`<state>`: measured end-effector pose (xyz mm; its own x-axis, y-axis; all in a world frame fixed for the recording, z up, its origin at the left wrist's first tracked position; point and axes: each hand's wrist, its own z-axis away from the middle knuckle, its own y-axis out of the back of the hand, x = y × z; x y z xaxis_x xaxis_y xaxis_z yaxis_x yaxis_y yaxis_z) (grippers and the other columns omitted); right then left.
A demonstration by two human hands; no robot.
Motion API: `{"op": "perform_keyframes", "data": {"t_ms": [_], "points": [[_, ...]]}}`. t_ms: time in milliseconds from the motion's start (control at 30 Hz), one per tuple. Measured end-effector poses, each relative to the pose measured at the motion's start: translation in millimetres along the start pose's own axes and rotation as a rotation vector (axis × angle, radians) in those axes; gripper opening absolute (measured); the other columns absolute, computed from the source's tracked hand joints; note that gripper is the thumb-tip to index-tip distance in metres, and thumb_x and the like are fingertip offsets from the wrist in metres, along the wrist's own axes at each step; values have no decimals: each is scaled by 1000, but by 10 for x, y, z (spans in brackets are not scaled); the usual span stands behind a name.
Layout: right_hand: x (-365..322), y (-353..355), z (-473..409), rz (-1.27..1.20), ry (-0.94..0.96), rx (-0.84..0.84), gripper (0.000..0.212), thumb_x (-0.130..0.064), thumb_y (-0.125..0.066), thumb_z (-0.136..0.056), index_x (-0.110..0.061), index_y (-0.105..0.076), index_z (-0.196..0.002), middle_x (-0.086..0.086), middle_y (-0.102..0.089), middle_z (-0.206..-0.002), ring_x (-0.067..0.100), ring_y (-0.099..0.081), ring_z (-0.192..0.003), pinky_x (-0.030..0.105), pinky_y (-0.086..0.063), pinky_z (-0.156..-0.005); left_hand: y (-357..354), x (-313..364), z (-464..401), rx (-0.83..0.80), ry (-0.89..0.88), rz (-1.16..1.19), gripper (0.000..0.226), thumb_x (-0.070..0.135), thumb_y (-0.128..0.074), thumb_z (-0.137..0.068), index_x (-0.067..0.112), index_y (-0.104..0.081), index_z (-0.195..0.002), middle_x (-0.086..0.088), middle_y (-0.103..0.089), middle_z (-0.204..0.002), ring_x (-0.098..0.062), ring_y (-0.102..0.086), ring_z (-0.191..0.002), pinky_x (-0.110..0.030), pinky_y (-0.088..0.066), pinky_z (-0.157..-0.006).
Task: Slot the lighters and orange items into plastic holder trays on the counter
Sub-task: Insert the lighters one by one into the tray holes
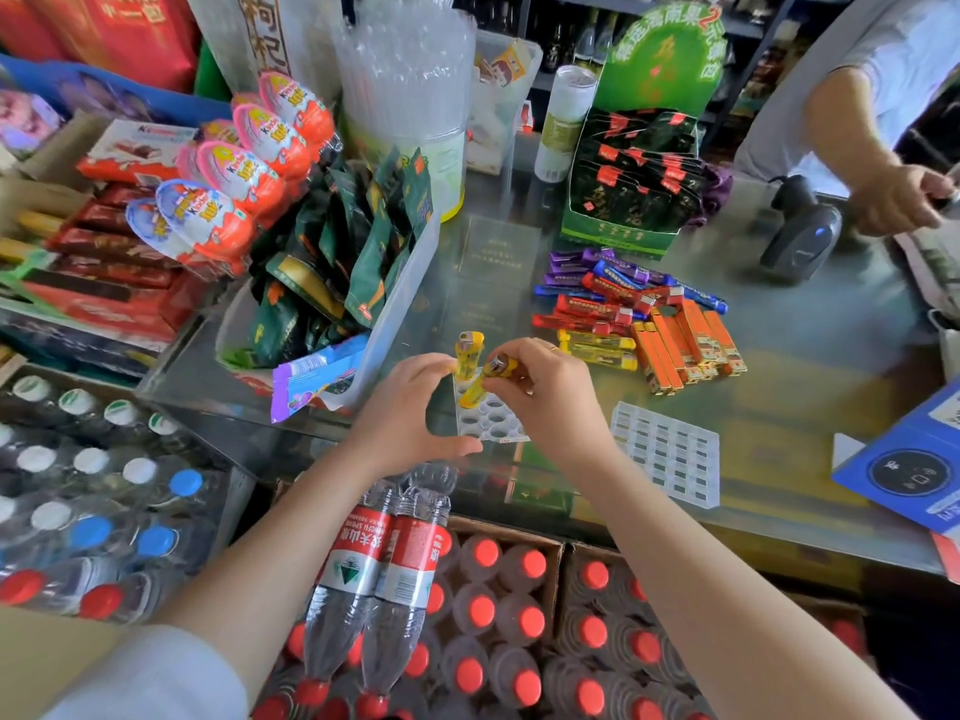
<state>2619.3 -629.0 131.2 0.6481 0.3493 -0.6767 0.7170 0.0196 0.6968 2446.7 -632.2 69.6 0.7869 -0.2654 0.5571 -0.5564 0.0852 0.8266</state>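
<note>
A yellow lighter (485, 379) is pinched, tilted, by the right hand (545, 394) over the holder tray (491, 420) on the tabletop (779, 387). A second lighter (468, 353), upright in the tray's far end, is held by the left hand (410, 413). The orange items (688, 345) lie right of the tray.

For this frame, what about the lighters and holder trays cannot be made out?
Head view only:
- Tilted yellow lighter: middle hidden by right hand.
- Round-hole tray: far edge hidden behind both hands; left hand.
- Second tray: slot contents too small.
- Orange boxes: print blurred.
</note>
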Motion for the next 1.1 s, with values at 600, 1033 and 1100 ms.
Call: {"op": "perform_keyframes", "data": {"t_ms": [600,1033,1100], "points": [[-69,-189,-54,-70,-110,81,26,-14,-71,-77,-8,-53,-95,-5,-57,-76,8,-52,-63,20,-45,-59,-7,-15,3,12,-40,9,91,70,-56,-58,15,-42,-129,0,-42,-134,-16,-35,-124,-30,-27,-101],[428,81,-54,169,-146,58,22,-25,-64,-83,-14,-58,-100,-1,-60,-100,17,-53,-91,30,-47,-74,70,60,23,-22,-19,54,87,52,-74,-60,15,-41,-132,1,-39,-137,-13,-32,-126,-28,-23,-104],[597,230,-59,403,-153,88,17,-11,-56,-87,-10,-60,-104,6,-62,-108,26,-52,-97,36,-45,-76,77,71,20,-33,-10,53,87,52,-74,-61,15,-40,-133,2,-38,-138,-13,-31,-127,-29,-23,-106]]}}
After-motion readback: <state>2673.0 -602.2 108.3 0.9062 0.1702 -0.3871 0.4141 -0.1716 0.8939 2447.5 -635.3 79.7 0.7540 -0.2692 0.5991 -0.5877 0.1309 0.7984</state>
